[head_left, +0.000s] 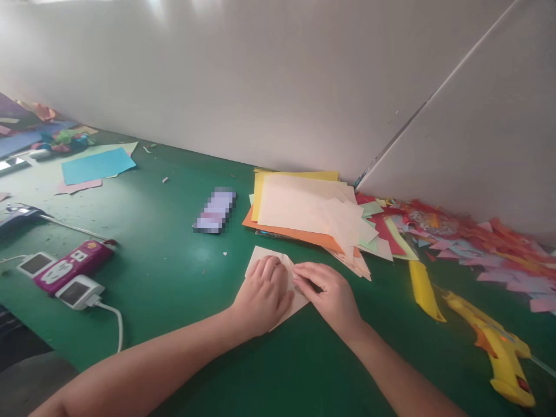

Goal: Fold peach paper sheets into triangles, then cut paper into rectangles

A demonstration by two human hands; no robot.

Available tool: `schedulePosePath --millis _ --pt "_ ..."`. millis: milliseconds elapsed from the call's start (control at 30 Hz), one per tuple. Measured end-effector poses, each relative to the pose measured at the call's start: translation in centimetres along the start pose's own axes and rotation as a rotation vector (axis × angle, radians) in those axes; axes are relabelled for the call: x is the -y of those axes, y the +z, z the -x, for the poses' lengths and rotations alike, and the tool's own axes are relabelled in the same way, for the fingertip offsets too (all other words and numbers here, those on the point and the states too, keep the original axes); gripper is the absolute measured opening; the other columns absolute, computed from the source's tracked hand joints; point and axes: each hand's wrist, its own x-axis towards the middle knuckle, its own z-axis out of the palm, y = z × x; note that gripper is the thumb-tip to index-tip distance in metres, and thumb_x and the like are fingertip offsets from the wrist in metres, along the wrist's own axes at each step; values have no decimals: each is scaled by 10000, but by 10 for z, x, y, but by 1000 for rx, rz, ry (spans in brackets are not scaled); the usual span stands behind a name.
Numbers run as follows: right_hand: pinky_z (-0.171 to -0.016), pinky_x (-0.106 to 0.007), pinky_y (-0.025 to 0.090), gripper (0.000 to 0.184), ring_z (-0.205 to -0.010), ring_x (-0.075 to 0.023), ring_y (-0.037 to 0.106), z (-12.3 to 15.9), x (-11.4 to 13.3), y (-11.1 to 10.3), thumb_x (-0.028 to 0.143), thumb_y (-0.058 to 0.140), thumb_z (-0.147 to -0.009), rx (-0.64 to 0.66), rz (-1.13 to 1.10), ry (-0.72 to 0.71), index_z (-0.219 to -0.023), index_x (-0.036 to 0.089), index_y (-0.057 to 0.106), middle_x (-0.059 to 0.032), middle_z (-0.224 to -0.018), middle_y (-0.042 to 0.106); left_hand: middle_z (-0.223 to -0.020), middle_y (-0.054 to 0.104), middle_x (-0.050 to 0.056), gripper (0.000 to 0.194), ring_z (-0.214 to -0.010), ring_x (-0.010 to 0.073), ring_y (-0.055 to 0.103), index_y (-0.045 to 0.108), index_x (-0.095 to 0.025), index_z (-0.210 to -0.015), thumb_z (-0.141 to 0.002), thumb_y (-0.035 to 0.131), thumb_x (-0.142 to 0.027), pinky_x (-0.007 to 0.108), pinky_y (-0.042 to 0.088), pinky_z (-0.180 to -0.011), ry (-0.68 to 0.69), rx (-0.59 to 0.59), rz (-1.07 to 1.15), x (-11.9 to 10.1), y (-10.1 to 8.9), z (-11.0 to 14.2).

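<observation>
A pale pink sheet of paper (259, 253) lies on the green table in front of me, with a fold along its right side. My left hand (263, 295) rests on top of it, fingers bent and close together, holding the paper down. From the right, my right hand (330, 296) pinches the paper's right edge between thumb and fingers. The fingertips of both hands are a short way apart. Part of the sheet is hidden under my left hand.
Behind my hands is a stack of coloured paper (299, 200), with a phone (215, 211) to its left. A yellow cutter (423, 292), a yellow glue gun (490, 344) and paper scraps (486, 249) lie right. A purple power strip (73, 266) with plugged-in chargers sits left.
</observation>
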Motion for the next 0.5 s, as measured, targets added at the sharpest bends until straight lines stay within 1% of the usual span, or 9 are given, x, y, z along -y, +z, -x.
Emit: schedulePosePath --millis 100,167,200,233,300,367,400,467,500 --pt "-833 -361 537 206 -946 -206 634 1 -1 2 232 535 -880 25 80 -111 -1023 219 683 -53 -1007 703 -1191 525 183 360 -1210 305 431 479 -85 -1158 -899 410 -325 483 385 -1005 23 -29 62 1 -2 -1" --pt "-850 -375 537 241 -980 -212 628 2 -2 3 235 522 -890 53 115 -158 -1082 223 668 -54 -1051 696 -1222 527 179 347 -1240 283 417 493 -81 -1163 -927 375 -306 461 372 -1038 46 -7 124 6 -6 -2" --pt "-858 -381 536 257 -996 -214 624 2 -3 3 236 518 -894 70 127 -170 -1109 227 657 -53 -1072 691 -1220 542 165 329 -1237 264 428 514 -92 -1148 -939 354 -289 444 369 -1050 59 17 166 11 -9 -4" --pt "-868 -387 534 270 -1010 -216 619 3 -4 2 237 515 -896 85 133 -173 -1131 228 647 -52 -1089 686 -1225 553 141 315 -1233 235 441 527 -110 -1149 -947 330 -252 413 372 -1057 80 71 214 17 -13 -5" --pt "-883 -394 528 287 -1032 -217 610 3 -5 2 237 516 -897 105 132 -162 -1160 225 631 -50 -1117 675 -1281 538 102 328 -1228 198 459 514 -144 -1210 -943 357 -254 352 395 -1047 121 169 307 33 -23 -8" --pt "-886 -393 526 289 -1040 -217 605 3 -5 1 241 522 -895 106 122 -146 -1163 221 628 -50 -1129 670 -1355 485 81 388 -1246 213 447 499 -180 -1256 -906 461 -346 344 397 -1040 232 287 336 49 -32 -11" --pt "-884 -389 526 284 -1040 -216 604 3 -5 1 246 527 -893 103 117 -139 -1155 218 632 -51 -1128 670 -1382 459 77 463 -1260 225 434 463 -198 -1299 -886 498 -403 356 383 -1048 254 319 336 55 -35 -12" --pt "-873 -377 529 264 -1025 -214 612 3 -4 1 254 537 -886 86 113 -136 -1122 211 649 -55 -1107 678 -1432 395 85 669 -1309 262 370 361 -212 -1379 -826 543 -541 411 291 -1102 298 367 312 62 -39 -12" --pt "-867 -369 531 252 -1013 -213 618 3 -3 0 258 541 -884 73 114 -135 -1102 206 658 -58 -1090 684 -1450 366 96 737 -1330 275 333 316 -204 -1402 -811 534 -586 439 232 -1125 319 374 288 62 -38 -12"
